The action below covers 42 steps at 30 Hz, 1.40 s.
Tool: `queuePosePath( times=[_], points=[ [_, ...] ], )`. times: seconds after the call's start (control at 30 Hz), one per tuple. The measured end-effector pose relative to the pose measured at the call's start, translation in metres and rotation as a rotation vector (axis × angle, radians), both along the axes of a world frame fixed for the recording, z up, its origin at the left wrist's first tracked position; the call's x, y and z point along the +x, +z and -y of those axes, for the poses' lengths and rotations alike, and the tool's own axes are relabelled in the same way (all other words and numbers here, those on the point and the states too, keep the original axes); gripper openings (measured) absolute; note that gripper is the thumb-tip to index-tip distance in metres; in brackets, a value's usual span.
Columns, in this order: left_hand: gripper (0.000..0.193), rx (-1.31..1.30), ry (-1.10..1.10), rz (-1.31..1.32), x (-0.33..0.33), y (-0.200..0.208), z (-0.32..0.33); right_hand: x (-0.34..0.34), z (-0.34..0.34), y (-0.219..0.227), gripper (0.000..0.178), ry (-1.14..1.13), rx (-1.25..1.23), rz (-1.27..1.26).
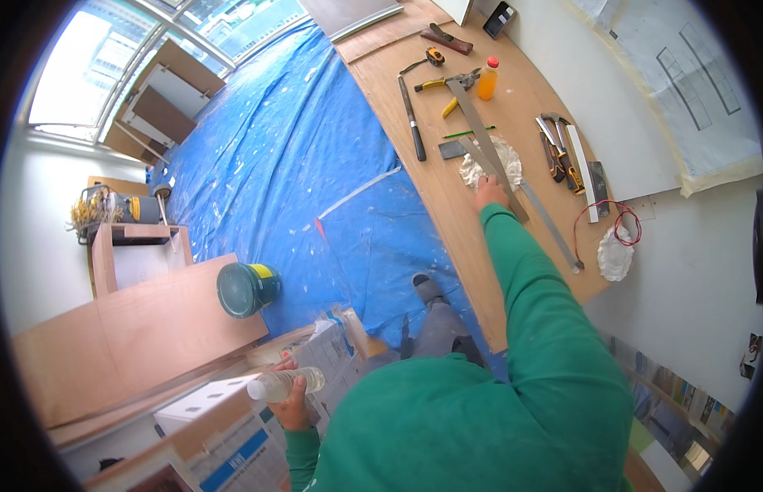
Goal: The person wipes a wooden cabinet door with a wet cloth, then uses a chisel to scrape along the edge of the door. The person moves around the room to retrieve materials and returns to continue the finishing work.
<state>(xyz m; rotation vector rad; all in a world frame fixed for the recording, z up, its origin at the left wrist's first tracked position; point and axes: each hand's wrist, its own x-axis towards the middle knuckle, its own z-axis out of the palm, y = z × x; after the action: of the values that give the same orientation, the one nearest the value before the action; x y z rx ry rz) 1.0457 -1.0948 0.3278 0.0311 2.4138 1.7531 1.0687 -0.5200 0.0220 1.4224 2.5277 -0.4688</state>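
Observation:
My left hand (294, 408), low on the left, is wrapped round a clear bottle (302, 381) with a white cap and pale liquid inside. The bottle lies tilted almost level. Across the wooden tabletop (447, 197), my right arm reaches out. At its end my right hand (491, 193) closes its fingers on a flat grey-brown strip (512, 201). A crumpled white sheet (506, 156) lies under this strip. Another flat strip (471, 115) runs farther up the table, and a thin metal ruler-like strip (552, 225) is to the right.
The table also bears yellow-handled pliers (451, 107), a tape measure (435, 56), an orange drink bottle (487, 82), a dark-handled tool (412, 123), hammers (562, 152) and a red cord (626, 217). Blue sheeting (316, 148) covers the floor. A green bucket (243, 289) stands left.

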Motion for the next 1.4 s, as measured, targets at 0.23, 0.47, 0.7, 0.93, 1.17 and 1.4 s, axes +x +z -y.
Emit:
queuePosePath(
  times=[0.23,0.47,0.7,0.93,1.17,1.4],
  points=[
    [0.048,0.035,-0.047,0.068,-0.115,-0.004,-0.037,-0.016,-0.042,0.01,0.021,-0.198,-0.017,-0.27],
    [0.049,0.299,-0.228,0.102,-0.257,-0.053,-0.088,0.051,-0.164,0.029,0.018,-0.855,-0.528,-1.116],
    [0.046,0.29,-0.379,0.098,-0.408,-0.039,-0.097,0.01,-0.064,0.143,0.034,-1.15,-0.861,-1.634],
    [0.044,0.29,-0.438,0.136,-0.519,-0.033,-0.123,-0.097,-0.018,0.256,0.059,-0.97,-0.816,-1.911],
    [0.045,0.224,-0.5,0.077,-0.597,-0.019,-0.201,-0.294,0.001,0.255,0.081,-0.675,-1.434,-2.019],
    [0.047,-0.066,-0.53,-0.149,-0.677,0.018,-0.288,-0.478,-0.031,0.265,0.088,-0.52,-2.011,-1.771]
  ],
)
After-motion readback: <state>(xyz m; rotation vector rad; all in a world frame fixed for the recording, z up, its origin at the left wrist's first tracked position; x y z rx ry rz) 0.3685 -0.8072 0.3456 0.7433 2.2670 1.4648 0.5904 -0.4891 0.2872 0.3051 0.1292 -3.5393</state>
